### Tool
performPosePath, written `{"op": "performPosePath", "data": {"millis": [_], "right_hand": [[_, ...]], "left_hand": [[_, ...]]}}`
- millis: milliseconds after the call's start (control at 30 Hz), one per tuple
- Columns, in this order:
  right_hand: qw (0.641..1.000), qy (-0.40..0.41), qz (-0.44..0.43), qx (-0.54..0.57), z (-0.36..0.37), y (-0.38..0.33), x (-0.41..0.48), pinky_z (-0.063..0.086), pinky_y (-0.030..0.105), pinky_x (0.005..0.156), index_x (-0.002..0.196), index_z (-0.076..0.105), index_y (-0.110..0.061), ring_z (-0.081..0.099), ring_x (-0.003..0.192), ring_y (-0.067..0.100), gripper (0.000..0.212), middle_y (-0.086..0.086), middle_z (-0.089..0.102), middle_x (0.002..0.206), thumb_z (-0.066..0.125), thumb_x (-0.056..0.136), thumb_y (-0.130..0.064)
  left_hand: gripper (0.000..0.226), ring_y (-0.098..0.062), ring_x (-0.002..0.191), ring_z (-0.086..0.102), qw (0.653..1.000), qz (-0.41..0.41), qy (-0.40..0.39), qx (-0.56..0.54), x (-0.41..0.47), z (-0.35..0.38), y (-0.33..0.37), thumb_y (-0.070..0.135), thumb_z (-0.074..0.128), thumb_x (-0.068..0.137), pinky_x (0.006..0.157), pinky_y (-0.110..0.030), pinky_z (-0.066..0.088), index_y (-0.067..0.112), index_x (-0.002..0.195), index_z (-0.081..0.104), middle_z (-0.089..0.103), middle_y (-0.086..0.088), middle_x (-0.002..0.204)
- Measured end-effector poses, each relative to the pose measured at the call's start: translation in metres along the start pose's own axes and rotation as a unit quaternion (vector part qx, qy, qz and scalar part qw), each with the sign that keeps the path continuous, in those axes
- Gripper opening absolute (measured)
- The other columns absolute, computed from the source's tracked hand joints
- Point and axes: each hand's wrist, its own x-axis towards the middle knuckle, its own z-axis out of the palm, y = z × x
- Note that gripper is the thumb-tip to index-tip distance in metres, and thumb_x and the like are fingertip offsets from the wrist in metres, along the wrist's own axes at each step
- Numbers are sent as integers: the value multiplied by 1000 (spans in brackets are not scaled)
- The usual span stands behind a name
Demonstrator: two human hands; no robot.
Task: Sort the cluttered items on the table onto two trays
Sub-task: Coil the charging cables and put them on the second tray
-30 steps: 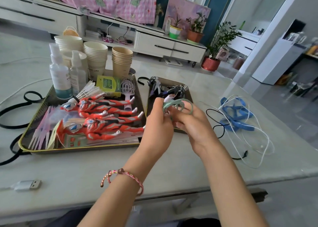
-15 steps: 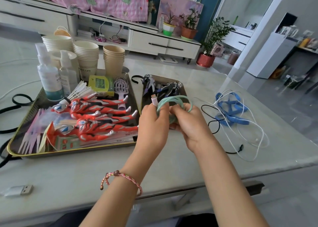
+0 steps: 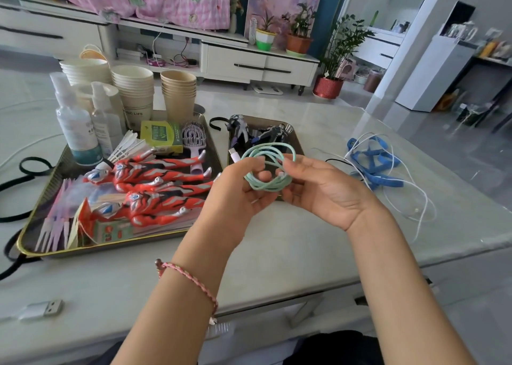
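Observation:
A mint-green cable (image 3: 266,168) wound into a coil is held between both hands above the near edge of the right tray (image 3: 297,140). My left hand (image 3: 235,195) grips the coil's left side, its fingers hooked through the loops; the cable's white plug sticks up beside its thumb. My right hand (image 3: 318,187) holds the right side with fingertips curled on the strands, palm turned up. The left tray (image 3: 38,198) carries red toy figures (image 3: 160,187), spray bottles, a hairbrush and a green box. Dark figures (image 3: 249,133) lie in the right tray.
Stacks of paper cups (image 3: 133,93) stand behind the left tray. A blue strap (image 3: 371,159) tangled with white and black cables lies on the table to the right. Black straps (image 3: 30,168) lie left of the tray, and a USB plug (image 3: 44,308) sits near the front-left edge.
Both hands have turned the coil over; my right palm now faces up and the loops hang lower between the hands. The view has shifted slightly.

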Motion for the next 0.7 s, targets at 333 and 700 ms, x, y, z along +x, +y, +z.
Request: {"op": "performPosePath", "data": {"millis": [333, 700], "right_hand": [[990, 39, -97, -90, 8, 3, -1, 55, 21, 67, 105, 58, -10, 64, 76, 14, 29, 7, 63, 85, 59, 82, 8], [967, 24, -124, -223, 37, 14, 3, 48, 15, 59, 108, 64, -13, 62, 70, 2, 19, 0, 66, 82, 56, 92, -21]], "left_hand": [[36, -10, 44, 54, 994, -23, 17, -109, 7, -1, 3, 28, 43, 98, 68, -32, 56, 8, 70, 54, 47, 3, 44], [30, -9, 47, 48, 989, 74, 56, 119, -5, -12, 17, 35, 54, 92, 68, -33, 45, 11, 75, 57, 46, 8, 42]]}}
